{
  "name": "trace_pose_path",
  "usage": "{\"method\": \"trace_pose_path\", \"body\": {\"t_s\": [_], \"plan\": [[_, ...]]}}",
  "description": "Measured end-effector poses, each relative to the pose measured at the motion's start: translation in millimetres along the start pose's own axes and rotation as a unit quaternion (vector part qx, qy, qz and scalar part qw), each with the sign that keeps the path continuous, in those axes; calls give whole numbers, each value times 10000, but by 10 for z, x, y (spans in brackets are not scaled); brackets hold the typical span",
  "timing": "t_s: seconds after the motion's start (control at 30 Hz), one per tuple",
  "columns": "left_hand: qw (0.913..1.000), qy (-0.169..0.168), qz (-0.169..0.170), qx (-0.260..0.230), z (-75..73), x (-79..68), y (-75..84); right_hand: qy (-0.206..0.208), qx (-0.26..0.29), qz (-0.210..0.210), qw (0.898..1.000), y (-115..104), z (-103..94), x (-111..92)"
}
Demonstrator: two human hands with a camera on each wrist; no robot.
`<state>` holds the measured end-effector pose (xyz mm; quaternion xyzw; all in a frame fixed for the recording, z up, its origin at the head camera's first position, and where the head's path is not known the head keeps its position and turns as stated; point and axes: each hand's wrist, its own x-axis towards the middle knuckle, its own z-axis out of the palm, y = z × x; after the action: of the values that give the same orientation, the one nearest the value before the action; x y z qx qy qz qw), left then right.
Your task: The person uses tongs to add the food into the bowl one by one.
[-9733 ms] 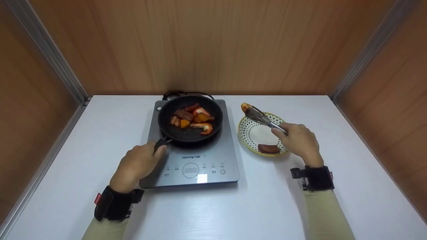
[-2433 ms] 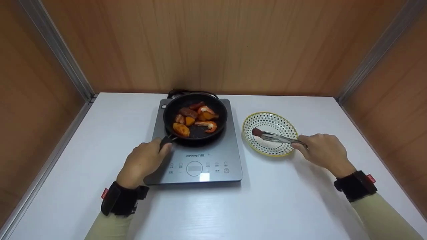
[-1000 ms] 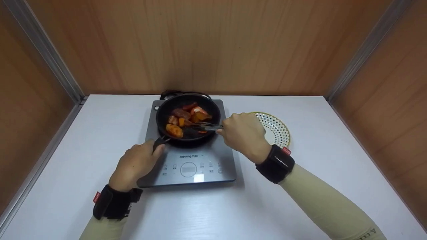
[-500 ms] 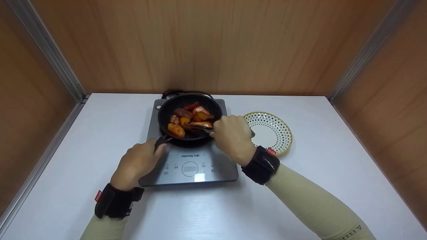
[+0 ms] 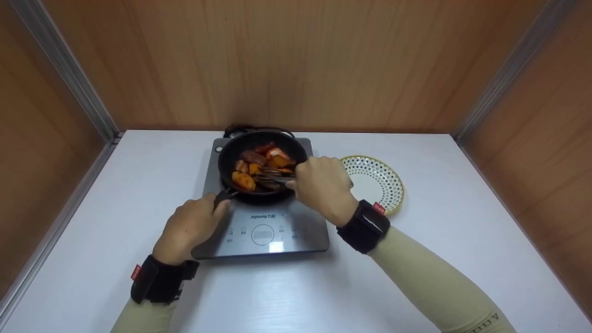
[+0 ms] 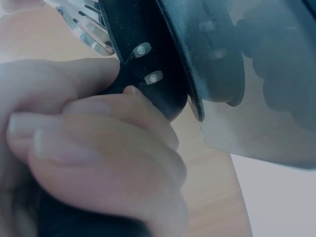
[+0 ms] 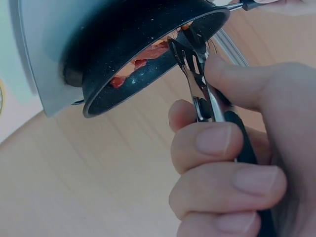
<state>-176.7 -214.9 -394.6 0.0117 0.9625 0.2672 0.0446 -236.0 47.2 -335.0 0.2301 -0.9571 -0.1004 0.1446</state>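
Note:
A black frying pan (image 5: pixel 227 159) sits on the induction cooker (image 5: pixel 296 222). My left hand (image 5: pixel 189 229) grips its handle (image 5: pixel 224 197); the left wrist view shows curled fingers (image 6: pixel 113 158) around that handle beside the riveted pan wall (image 6: pixel 148 29). My right hand (image 5: pixel 323 187), over the pan's right rim, holds metal tongs (image 5: pixel 282 178). Their slotted ends (image 7: pixel 190 59) reach inside the pan. In it lie an orange-yellow piece (image 5: pixel 243 181), brownish-red meat (image 5: pixel 252 157), a shrimp (image 5: pixel 276 153) and other pieces. A dark piece under the tongs is partly hidden; whether they still pinch it is unclear.
A white plate (image 5: pixel 367 189) with a dotted, yellow-edged rim stands right of the cooker, partly behind my right hand. A black cable (image 5: pixel 259 127) runs behind the pan. Wooden panels (image 5: pixel 296 64) enclose the white table (image 5: pixel 416 259) at the back and sides.
The tongs first carried an orange piece, which now lies in the pan. They then lifted a sausage-like piece off the plate and moved left into the pan. My left hand stayed on the handle.

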Motion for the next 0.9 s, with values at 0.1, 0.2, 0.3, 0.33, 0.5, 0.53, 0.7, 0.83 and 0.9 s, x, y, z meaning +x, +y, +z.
{"method": "trace_pose_path", "body": {"t_s": [0.1,0.2,0.3,0.33,0.5,0.53,0.7,0.83,0.9], "plan": [[10000,-8,-5,-39,15,3,-5,10,-27,-9,10000,4,54,16],[10000,-4,2,-51,23,5,9,9,-48,-5,10000,17,114,21],[10000,17,5,-33,29,11,24,-16,-36,-16,10000,36,150,15],[10000,24,-1,-28,30,12,30,-29,-12,-20,10000,44,156,10],[10000,21,-24,-42,37,15,48,-43,232,-18,9997,125,143,-31],[10000,13,-33,-47,37,15,51,-24,313,-6,9995,155,133,-45],[10000,8,-50,-6,29,19,56,69,852,214,9961,399,62,-145],[10000,-27,-71,-3,19,19,49,250,1216,541,9908,693,47,-271],[10000,-44,-79,-2,17,16,40,341,1405,743,9867,855,79,-349]]}}
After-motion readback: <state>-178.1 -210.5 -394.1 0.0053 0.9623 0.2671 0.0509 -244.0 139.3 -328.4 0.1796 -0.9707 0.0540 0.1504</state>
